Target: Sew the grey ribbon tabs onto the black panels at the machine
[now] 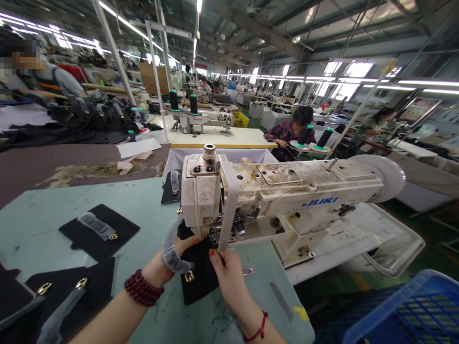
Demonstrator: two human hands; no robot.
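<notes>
Black panel [199, 291] clamped btwn. fingers of L hand [170, 260] & R hand [229, 277], partly blocked by sewing machine [279, 186]; other panels [93, 246] w/ gold clasps [113, 236] on green table [143, 205].

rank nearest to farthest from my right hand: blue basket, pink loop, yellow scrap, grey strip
1. Pink loop: just right of the right hand
2. Grey strip: farther right, on the green tabletop
3. Yellow scrap: near the tabletop's right edge
4. Blue basket: far right, beyond the tabletop
</notes>
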